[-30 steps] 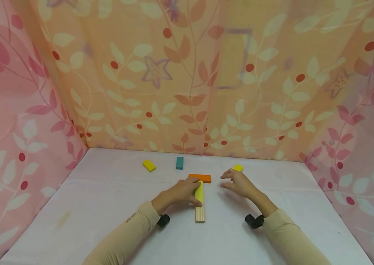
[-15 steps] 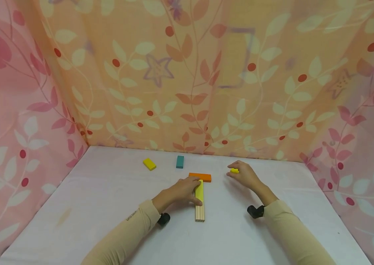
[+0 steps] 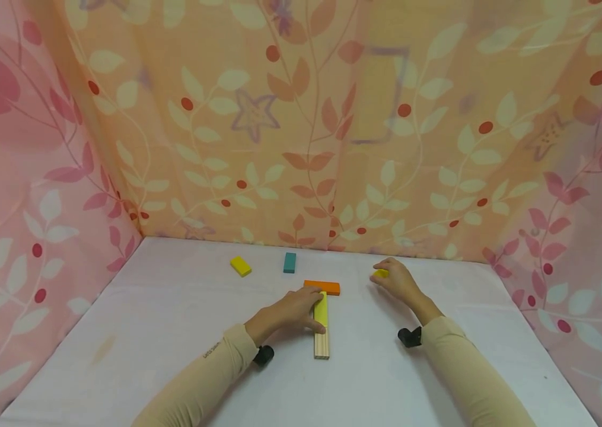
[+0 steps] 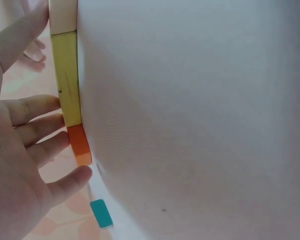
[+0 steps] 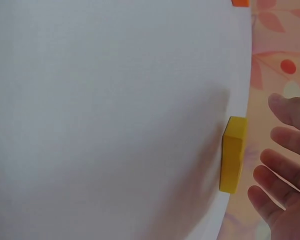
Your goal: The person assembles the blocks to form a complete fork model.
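While resting left hand (image 3: 290,308), fingers apart, on lime block (image 3: 322,311), barred at far end by orange block (image 3: 328,288), holds right hand (image 3: 399,281), likewise parted, beside far-right yellow block (image 5: 232,155).

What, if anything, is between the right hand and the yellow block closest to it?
Nothing visible. In the right wrist view, a clear gap separates the right hand from the yellow block, with only the patterned cloth showing behind it.
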A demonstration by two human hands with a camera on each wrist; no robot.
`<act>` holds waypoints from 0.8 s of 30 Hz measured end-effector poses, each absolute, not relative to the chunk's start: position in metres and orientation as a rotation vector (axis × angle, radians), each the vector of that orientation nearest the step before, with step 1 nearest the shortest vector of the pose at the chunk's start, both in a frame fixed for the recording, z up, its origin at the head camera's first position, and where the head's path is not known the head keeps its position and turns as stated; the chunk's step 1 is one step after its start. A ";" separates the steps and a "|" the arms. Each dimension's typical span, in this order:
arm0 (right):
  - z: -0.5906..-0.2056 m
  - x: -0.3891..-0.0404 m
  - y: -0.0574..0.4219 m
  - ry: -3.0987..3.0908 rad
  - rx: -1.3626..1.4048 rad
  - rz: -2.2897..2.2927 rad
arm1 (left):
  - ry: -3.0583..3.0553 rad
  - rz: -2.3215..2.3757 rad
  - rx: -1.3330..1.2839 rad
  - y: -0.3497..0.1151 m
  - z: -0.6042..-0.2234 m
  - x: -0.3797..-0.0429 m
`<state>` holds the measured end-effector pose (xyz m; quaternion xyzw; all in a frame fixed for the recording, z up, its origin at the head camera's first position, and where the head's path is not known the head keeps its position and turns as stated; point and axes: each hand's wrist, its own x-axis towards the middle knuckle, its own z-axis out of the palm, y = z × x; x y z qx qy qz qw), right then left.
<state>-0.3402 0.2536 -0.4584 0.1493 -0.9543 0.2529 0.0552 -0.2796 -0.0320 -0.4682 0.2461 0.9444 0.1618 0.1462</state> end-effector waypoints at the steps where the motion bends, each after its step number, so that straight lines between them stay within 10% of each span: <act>1: -0.459 -0.342 0.254 -2.902 0.444 0.761 | 2.720 0.466 0.712 -0.032 -0.468 -0.280; 24: -0.468 -0.356 0.269 -3.065 0.315 0.661 | 2.729 0.449 0.718 -0.031 -0.470 -0.280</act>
